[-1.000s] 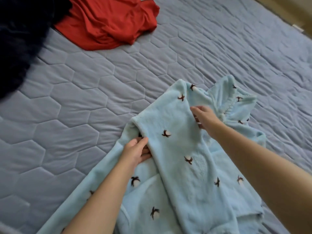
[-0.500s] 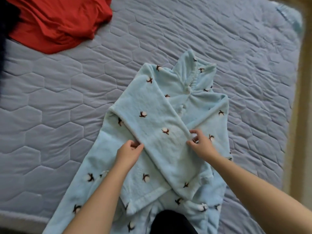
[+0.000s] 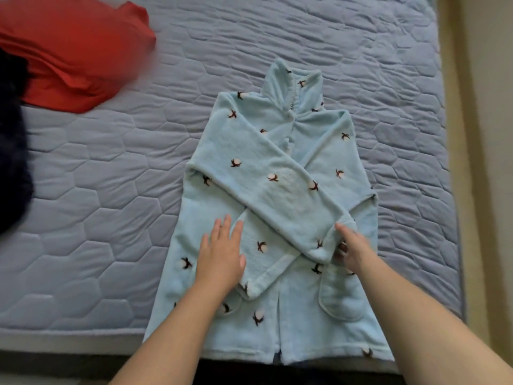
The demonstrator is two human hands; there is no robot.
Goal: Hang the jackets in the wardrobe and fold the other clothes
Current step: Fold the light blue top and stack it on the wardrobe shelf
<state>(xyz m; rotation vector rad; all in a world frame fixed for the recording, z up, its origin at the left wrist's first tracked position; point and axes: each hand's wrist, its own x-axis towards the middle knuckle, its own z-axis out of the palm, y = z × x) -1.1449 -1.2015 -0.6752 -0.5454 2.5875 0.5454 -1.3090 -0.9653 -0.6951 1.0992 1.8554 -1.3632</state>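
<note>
Fleece is lying flat under my hands: the pale blue robe [image 3: 327, 162], printed with small cotton bolls, is stretching face up across the quilted mattress [image 3: 111, 190]. Its collar [image 3: 291, 84] is pointing away from me and its hem is reaching the mattress's near edge. Both sleeves are crossing over the front. The upper sleeve [image 3: 266, 176] is running from the far left shoulder down toward the right, and my right hand [image 3: 354, 251] is pinching its cuff, thumb on top and fingers curling underneath. The lower sleeve [image 3: 263, 262] is passing beneath it toward the near left. My left hand [image 3: 222, 254] is lying flat across that sleeve's edge and the robe's front, palm down, fingers straight and slightly spread, gripping nothing. A patch pocket [image 3: 338, 298] is showing just below my right wrist. A red garment [image 3: 75, 59], blurred, is lying crumpled at the far left of the mattress, well apart from the robe. A dark garment [image 3: 11, 151] is sitting against it at the left border of the view.
</note>
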